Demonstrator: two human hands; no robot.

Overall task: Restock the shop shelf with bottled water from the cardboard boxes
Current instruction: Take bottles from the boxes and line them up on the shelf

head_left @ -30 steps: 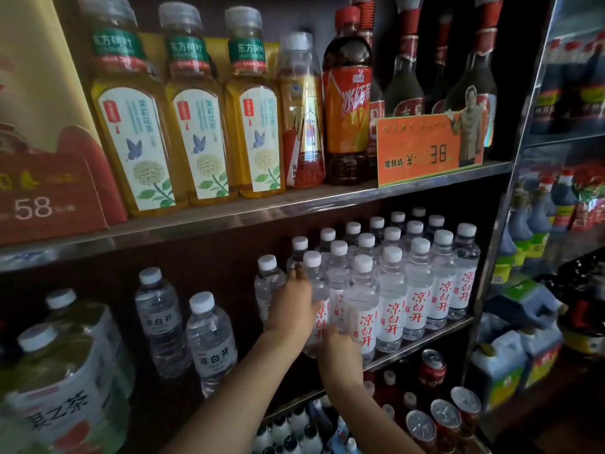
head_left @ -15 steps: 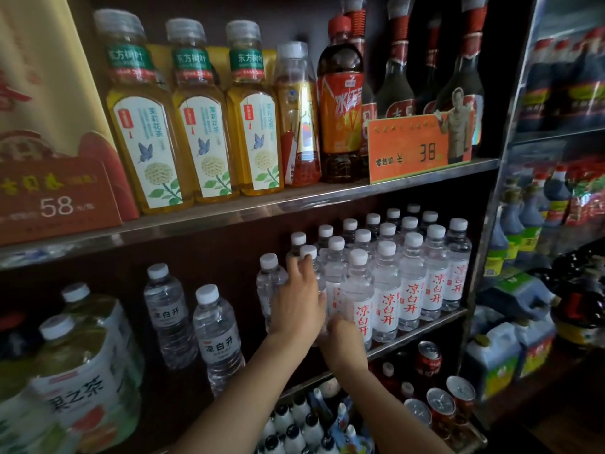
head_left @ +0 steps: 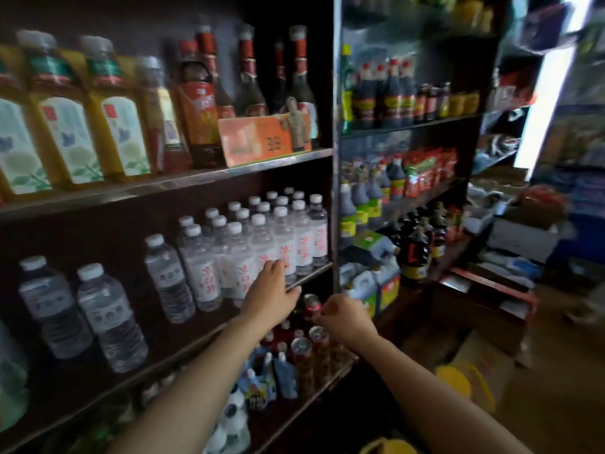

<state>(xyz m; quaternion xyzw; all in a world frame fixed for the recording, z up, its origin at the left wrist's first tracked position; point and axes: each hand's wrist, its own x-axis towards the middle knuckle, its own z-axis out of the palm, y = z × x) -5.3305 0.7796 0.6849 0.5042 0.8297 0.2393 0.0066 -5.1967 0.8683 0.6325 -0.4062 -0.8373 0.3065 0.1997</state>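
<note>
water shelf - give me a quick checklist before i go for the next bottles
1. Left hand free: ok, fingers straight at the front edge of the metal water shelf, holding nothing.
2. Right hand free: ok as far as shows, fingers loosely curled, nothing seen in them.
3. Clear white-capped water bottles at the right end upright in rows: ok.
4. Space left for stock: ok, a gap shows between the lone water bottle and the two separate water bottles further left.
5. Cardboard box with bottles within reach: cannot tell, blurred.
6. Red cans below clear of the hands: cannot tell.
</note>
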